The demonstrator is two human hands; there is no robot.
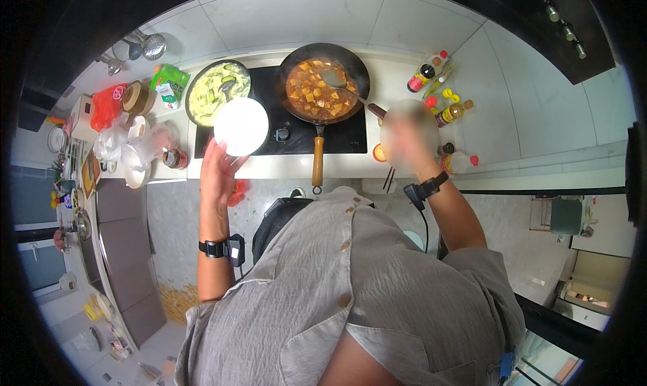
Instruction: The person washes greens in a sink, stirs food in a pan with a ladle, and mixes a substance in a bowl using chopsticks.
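Note:
A round white dish (242, 127), perhaps a bowl or lid, is held by its near edge in my left hand (218, 166), over the left side of the cooktop. My right hand (410, 140) is partly blurred in the picture; it grips the dark handle of a metal spatula or ladle (360, 99). That utensil's head rests in a wok (364, 75) of cubed tofu in red-brown sauce (318, 92). The wok's wooden handle (317, 158) points toward me. Behind the white dish is a dark pan of pale yellow-green food (210, 92) with a spoon (227, 86) in it.
Several sauce bottles (450, 114) line the right of the black cooktop (298, 142). Chopsticks (388, 178) lie at the counter's edge. Plastic bags (134, 148), a jar (175, 158) and a green packet (171, 82) stand to the left. Ladles (151, 46) hang on the wall.

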